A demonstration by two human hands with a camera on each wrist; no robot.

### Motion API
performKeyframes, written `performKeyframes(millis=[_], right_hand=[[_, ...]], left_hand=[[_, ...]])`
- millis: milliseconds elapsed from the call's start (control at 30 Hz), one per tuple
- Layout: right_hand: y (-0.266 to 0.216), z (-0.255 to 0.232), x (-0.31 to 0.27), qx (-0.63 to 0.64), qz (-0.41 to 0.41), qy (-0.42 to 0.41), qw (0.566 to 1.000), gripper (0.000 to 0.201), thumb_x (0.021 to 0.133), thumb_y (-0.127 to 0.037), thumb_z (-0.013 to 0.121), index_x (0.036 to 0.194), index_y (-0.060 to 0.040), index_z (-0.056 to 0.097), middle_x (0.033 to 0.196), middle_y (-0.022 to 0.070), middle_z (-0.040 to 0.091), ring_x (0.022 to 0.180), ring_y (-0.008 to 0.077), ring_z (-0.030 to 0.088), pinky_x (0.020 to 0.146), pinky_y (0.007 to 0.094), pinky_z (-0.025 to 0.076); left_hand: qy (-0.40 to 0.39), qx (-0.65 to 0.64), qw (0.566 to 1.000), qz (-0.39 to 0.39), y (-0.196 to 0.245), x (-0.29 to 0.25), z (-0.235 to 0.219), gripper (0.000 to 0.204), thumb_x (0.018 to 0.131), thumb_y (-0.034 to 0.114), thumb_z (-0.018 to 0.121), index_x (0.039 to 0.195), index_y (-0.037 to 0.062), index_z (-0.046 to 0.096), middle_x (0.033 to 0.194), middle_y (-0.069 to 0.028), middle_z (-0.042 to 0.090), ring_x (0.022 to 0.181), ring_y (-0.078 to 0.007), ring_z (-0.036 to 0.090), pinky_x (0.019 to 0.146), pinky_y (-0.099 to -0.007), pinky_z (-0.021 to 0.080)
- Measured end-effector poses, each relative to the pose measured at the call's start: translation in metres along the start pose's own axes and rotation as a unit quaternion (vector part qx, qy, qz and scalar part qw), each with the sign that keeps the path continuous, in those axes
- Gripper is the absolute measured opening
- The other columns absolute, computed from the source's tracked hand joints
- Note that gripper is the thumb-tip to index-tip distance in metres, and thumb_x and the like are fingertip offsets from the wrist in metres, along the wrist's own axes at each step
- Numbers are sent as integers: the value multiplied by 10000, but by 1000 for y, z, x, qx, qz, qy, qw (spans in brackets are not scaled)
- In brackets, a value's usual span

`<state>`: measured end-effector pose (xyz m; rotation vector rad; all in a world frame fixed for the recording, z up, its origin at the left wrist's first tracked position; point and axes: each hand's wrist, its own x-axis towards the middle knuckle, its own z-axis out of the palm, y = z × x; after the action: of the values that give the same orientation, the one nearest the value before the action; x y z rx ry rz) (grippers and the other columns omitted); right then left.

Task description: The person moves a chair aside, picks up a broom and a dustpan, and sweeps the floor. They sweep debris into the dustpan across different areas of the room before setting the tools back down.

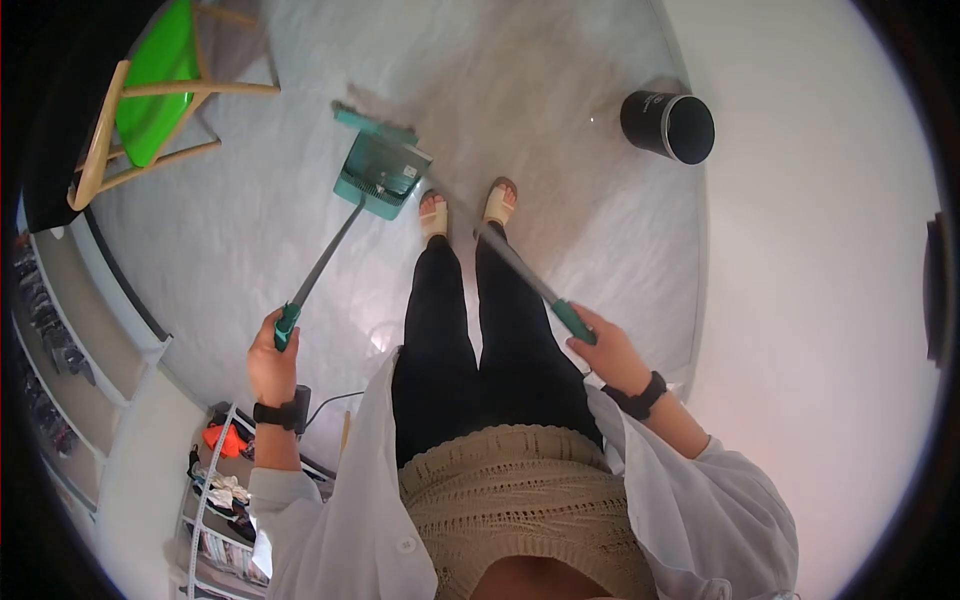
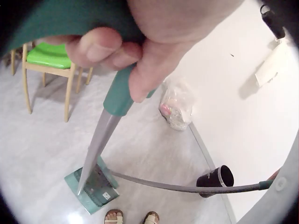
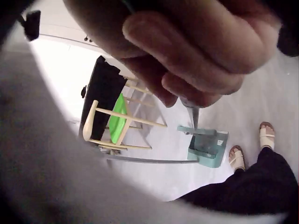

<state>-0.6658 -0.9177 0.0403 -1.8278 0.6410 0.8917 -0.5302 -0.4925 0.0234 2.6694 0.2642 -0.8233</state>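
My left hand point(image 1: 272, 368) grips the green end of a long grey dustpan handle point(image 1: 328, 255). Its teal dustpan point(image 1: 350, 192) rests on the floor just ahead of my left foot. In my right hand point(image 1: 615, 357) is the green grip of a broom point(image 1: 522, 268), whose grey stick slants across in front of my feet. The teal broom head point(image 1: 362, 122) lies at the dustpan's far side and overlaps it in the head view. From the left wrist, fingers curl round the dustpan grip point(image 2: 119, 91). The right wrist view shows curled fingers point(image 3: 191, 60) above the broom stick.
A black bin point(image 1: 645, 122) stands by the white wall on the right. At the upper left is a wooden chair with a green seat point(image 1: 160, 110). Shelves point(image 1: 215, 480) with clothes stand at the lower left. A plastic bag point(image 2: 177, 105) sits against the wall.
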Motion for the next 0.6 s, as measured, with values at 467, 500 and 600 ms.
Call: performKeyframes(millis=[467, 500, 600], right_hand=[[-50, -116, 221, -255, 1, 126, 959, 551, 804, -155, 517, 1314, -74, 326, 852, 286, 582, 801, 438, 560, 686, 490, 441], [-48, -112, 217, -262, 2, 105, 959, 555, 805, -155, 515, 1317, -72, 318, 838, 288, 582, 788, 441, 559, 681, 496, 440], [-59, -89, 181, -275, 15, 0, 961, 573, 804, -146, 508, 1329, -73, 290, 793, 288, 582, 748, 447, 561, 664, 513, 437]], left_hand=[[39, 27, 997, -61, 30, -10, 1, 339, 768, 99, 637, 1087, 48, 534, 923, -188, 624, 830, -355, 610, 696, -383, 482], [40, 13, 997, -69, 36, -8, -2, 340, 768, 101, 636, 1089, 50, 534, 923, -190, 623, 832, -355, 609, 696, -384, 481], [45, -11, 995, -89, 29, -1, -2, 343, 770, 108, 631, 1095, 58, 533, 918, -193, 621, 829, -355, 608, 691, -387, 478]])
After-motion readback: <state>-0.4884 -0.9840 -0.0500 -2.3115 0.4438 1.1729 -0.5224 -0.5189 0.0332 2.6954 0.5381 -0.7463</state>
